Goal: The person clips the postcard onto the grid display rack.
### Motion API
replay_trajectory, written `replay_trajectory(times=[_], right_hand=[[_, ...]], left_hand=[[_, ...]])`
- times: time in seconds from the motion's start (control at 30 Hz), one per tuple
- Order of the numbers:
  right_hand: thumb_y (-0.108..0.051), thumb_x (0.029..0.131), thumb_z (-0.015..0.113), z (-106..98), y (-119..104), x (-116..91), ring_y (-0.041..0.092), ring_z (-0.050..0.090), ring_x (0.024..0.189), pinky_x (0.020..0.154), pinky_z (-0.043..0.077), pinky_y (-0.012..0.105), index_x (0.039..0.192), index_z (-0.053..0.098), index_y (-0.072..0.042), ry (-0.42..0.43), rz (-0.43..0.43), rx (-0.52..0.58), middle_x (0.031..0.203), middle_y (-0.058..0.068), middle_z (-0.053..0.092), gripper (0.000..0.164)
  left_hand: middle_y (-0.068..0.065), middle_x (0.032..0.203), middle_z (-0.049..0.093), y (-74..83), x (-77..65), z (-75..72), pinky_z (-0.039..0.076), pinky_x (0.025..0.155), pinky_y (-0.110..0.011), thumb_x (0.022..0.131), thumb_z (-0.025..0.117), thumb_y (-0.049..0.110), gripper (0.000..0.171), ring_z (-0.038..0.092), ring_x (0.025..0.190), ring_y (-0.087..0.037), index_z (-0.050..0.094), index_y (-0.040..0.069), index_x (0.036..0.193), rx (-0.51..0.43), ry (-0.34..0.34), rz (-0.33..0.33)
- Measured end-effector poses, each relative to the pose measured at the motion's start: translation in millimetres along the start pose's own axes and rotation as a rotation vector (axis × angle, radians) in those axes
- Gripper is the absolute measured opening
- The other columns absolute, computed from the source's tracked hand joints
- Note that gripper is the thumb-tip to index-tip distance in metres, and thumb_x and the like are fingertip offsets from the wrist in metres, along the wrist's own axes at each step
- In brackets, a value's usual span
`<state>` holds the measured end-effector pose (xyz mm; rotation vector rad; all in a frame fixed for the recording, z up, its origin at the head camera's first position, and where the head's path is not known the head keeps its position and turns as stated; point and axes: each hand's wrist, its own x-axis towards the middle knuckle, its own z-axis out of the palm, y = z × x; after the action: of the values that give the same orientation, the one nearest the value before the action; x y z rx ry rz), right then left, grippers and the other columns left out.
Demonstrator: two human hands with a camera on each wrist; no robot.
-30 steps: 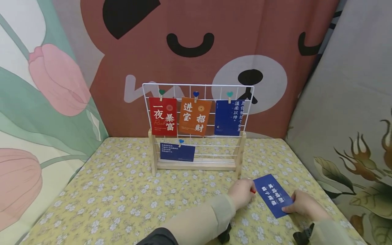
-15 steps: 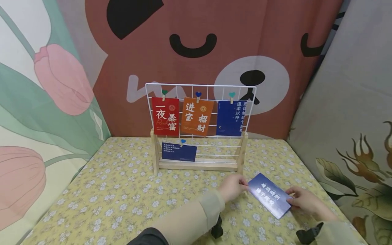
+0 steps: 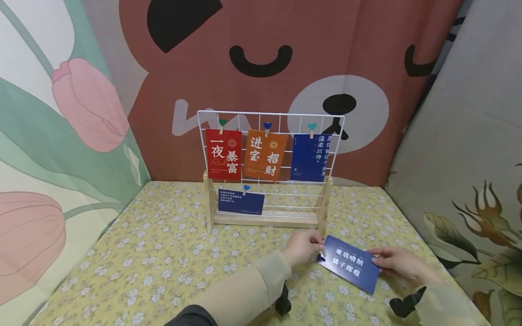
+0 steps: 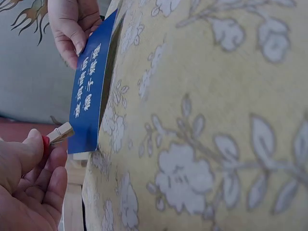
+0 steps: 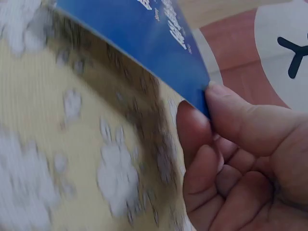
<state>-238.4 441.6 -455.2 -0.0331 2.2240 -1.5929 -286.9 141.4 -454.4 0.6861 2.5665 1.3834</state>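
A blue card with white characters is tilted just above the tablecloth, in front of the rack's right foot. My right hand pinches its right edge between thumb and fingers, as the right wrist view also shows. At the card's other end, my left hand holds a small wooden clothespin by its red end. The wooden tip points at the card's near edge in the left wrist view and overlaps it slightly there. From the head view the clothespin is mostly hidden by the fingers.
A white wire grid rack on a wooden base stands behind the hands. Clipped to it are a red card, an orange card, a tall blue card and a wide blue card. Printed curtains surround the flowered table.
The held card has turned so its lettering reads nearly level, and it has shifted left. My left hand has moved left with the clothespin. The cards on the rack stay as they were.
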Motion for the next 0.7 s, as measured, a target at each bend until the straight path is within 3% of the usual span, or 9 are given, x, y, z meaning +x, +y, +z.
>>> replay_trajectory(times=[0.23, 0.7], right_hand=[[-0.009, 0.095, 0.060, 18, -9, 15, 0.019, 0.063, 0.084, 0.072, 0.053, 0.034, 0.118, 0.057, 0.010, 0.101, 0.033, -0.082, 0.098, 0.007, 0.066, 0.031], [-0.008, 0.096, 0.058, 50, -31, 32, 0.022, 0.062, 0.081, 0.072, 0.053, 0.035, 0.112, 0.062, 0.005, 0.124, -0.003, -0.153, 0.091, 0.010, 0.065, 0.021]], left_hand=[[0.011, 0.077, 0.060, -3.3, -1.9, -9.0, 0.045, 0.065, -0.021, 0.090, 0.069, 0.014, 0.008, 0.053, 0.070, -0.003, 0.069, 0.014, 0.082, -0.018, -0.018, -0.019], [0.009, 0.078, 0.061, -17.2, -7.4, -33.1, 0.047, 0.064, -0.025, 0.090, 0.069, 0.016, 0.006, 0.055, 0.070, -0.007, 0.069, 0.016, 0.084, -0.084, 0.030, -0.077]])
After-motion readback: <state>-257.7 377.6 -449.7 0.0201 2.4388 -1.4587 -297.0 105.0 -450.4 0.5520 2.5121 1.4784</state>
